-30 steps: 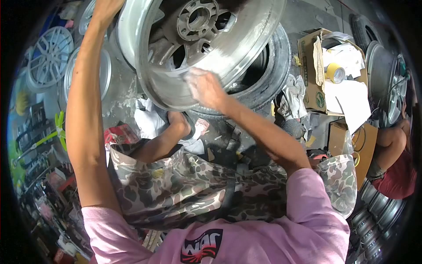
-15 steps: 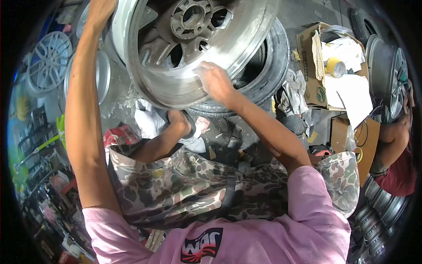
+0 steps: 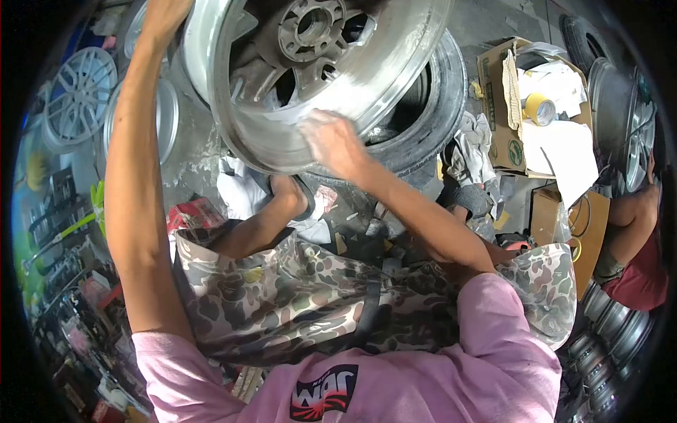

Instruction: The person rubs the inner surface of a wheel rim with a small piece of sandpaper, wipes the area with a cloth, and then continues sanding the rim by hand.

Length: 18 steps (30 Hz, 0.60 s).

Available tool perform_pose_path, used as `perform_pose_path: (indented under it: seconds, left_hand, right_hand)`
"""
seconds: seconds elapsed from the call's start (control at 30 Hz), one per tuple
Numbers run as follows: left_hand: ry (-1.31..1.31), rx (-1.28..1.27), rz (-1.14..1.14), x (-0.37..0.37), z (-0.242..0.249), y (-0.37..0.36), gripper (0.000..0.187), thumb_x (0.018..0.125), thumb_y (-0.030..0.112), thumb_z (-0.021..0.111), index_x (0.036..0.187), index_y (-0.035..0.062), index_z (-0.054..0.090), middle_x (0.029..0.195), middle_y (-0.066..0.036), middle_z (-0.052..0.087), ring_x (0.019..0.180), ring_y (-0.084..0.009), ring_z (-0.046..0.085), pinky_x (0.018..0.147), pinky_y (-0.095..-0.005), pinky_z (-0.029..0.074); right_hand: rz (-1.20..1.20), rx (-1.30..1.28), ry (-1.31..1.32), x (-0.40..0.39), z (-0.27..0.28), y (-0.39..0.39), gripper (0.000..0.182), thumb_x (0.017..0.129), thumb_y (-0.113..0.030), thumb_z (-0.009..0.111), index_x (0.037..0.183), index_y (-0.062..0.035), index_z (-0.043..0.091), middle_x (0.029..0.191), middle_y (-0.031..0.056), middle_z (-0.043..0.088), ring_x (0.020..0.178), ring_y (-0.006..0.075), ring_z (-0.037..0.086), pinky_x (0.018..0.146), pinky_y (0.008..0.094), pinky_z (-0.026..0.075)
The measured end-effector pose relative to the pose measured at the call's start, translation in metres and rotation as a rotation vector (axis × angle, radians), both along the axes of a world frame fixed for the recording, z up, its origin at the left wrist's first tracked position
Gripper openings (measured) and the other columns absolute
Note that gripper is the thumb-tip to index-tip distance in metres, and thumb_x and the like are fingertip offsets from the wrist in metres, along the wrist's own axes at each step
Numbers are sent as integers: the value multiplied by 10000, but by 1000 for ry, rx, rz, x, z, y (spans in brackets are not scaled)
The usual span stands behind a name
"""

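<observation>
A large alloy wheel rim (image 3: pixel 243 144) leans tilted over a black tyre (image 3: pixel 444 106), with its hollow inner side and spoked hub facing me. At its upper left edge is my left hand (image 3: pixel 168 15); the top of the frame cuts off its fingers, so their hold is hidden. My right hand (image 3: pixel 333 144) presses on the inside of the barrel near the lower lip. Its fingers are bent and held together, whitened with dust. Whatever lies under them is hidden. Pale, dusty patches mark the metal around that hand.
More wheels (image 3: pixel 81 99) stand at the left. To the right are a cardboard box (image 3: pixel 499 120) with papers and a roll of yellow tape (image 3: pixel 539 109). Beyond it, another person's leg (image 3: pixel 631 218) shows beside a wheel. Rags (image 3: pixel 471 151) and scraps litter the floor.
My right hand has slid left and slightly down along the inside of the barrel. The rim has shifted slightly right, while my left hand stays at its upper edge.
</observation>
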<state>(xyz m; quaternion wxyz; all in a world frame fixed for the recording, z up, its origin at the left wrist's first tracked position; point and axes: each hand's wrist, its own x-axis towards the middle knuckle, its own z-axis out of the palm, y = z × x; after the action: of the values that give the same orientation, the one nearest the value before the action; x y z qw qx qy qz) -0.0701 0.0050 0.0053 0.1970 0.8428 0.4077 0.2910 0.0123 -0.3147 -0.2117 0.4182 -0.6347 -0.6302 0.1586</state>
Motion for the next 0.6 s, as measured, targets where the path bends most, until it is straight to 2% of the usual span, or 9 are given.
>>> perform_pose_path:
  seconds: [0.07,0.17,0.3,0.33,0.37,0.43,0.5,0.57,0.6]
  left_hand:
    - [-152,-360,225,-18,-20,85,677,1031,615,466,1129,2,735,929,-145,750,909,-228,681,862,-386,497]
    - [68,35,48,16,31,-82,682,1028,626,461,1155,12,731,957,-154,753,922,-232,682,875,-383,495]
    - [69,23,77,11,15,-47,691,1022,638,453,1163,21,732,989,-176,758,952,-264,701,897,-395,497]
    - [103,72,106,12,14,-46,698,1019,644,447,1160,23,733,1001,-187,759,970,-288,708,908,-404,497]
    - [134,122,139,11,14,-45,705,1016,651,441,1157,26,734,1014,-198,760,987,-312,715,918,-413,498]
    - [118,106,117,13,15,-45,706,1015,654,437,1156,30,736,1022,-201,759,999,-328,715,925,-418,498]
    - [105,96,107,12,18,-48,707,1014,656,432,1155,35,739,1031,-205,759,1011,-344,716,932,-424,498]
    - [126,93,75,10,23,-61,697,1016,648,434,1164,40,740,1036,-205,761,1010,-340,718,934,-417,500]
    - [126,94,73,10,19,-53,697,1016,648,434,1164,40,740,1036,-205,761,1010,-340,718,934,-417,500]
  right_hand:
    - [-45,-37,-160,24,-24,5,149,916,-128,592,952,-34,702,925,158,674,905,367,668,820,438,554]
    - [-69,149,-14,-8,-19,5,159,918,-127,586,952,-23,701,938,153,678,928,358,666,832,444,549]
    - [-23,40,-44,-5,-26,3,173,927,-120,581,963,-6,706,1009,157,706,938,376,663,852,463,542]
    - [-93,268,-152,13,-37,4,149,920,-108,590,927,-4,697,963,170,697,888,393,660,820,471,542]
    - [-89,271,-156,15,-49,4,149,920,-108,590,927,-4,697,963,170,697,888,393,660,820,471,542]
    - [-66,-19,-162,17,-23,-1,151,925,-111,590,929,-6,699,949,188,690,867,403,661,816,470,543]
    - [-14,83,-162,-2,-3,-2,194,950,-138,579,970,-7,720,936,194,689,887,395,670,834,450,546]
    - [28,69,215,-10,14,-6,208,952,-128,570,1028,-7,723,966,192,698,924,382,676,863,439,550]
    - [34,-6,-31,-1,-7,-12,234,943,-97,569,1105,-10,713,1043,177,707,983,357,680,900,422,551]
